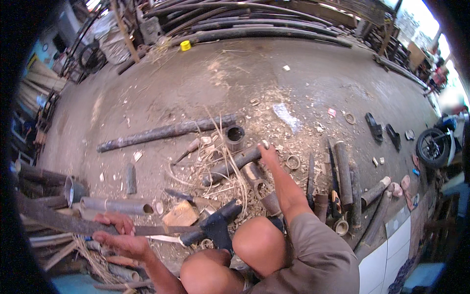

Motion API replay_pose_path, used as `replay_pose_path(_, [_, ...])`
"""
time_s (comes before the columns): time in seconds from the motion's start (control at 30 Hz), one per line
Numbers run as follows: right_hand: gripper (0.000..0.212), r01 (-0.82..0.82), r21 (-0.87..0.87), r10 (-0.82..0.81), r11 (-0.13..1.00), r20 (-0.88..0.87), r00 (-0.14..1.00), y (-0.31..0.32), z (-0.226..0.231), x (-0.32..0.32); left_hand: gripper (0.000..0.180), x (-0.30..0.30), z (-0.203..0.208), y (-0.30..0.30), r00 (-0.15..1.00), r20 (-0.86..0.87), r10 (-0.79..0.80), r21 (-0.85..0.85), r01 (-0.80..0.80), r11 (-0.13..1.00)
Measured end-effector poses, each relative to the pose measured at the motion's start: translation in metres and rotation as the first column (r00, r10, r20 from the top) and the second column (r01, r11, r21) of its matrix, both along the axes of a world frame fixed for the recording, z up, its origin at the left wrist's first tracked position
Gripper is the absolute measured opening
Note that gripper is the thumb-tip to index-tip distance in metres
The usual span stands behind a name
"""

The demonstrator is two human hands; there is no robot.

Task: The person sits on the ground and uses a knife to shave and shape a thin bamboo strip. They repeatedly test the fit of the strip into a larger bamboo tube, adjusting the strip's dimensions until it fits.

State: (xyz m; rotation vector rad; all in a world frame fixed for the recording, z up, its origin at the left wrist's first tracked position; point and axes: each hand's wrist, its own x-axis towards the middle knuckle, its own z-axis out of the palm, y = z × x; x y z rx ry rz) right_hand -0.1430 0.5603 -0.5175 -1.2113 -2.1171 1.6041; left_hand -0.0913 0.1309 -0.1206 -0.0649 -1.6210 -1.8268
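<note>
My right hand [269, 154] is closed round the upper end of a short dark bamboo tube [229, 169], which slants over the wood chips in front of my knees. At the lower left, my left hand [122, 238] has its fingers curled about a long flat dark strip [63, 216]; its exact kind I cannot make out. The strip runs from the left rim toward a black forked object [221, 228] beside my knee. An upright bamboo section [235, 137] stands just beyond the tube. Another cut piece [254, 176] lies close to my right forearm.
A long bamboo pole [166, 132] lies farther out. Left of my knees are a wooden block [180, 214] and a loose tube [117, 205]. Several bamboo pieces [343, 171] lie at right, near dark sandals [373, 127] and a motorcycle wheel [433, 148]. Poles [264, 33] are stacked at the back.
</note>
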Motion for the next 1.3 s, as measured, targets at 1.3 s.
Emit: replay_pose_path(1.3, [0.063,-0.119,0.383,0.195,0.916,-0.168,0.966,-0.015,0.244,0.187,0.036,0.02,-0.031,0.01,0.966,-0.19,-0.173,-0.042,0.168,0.985])
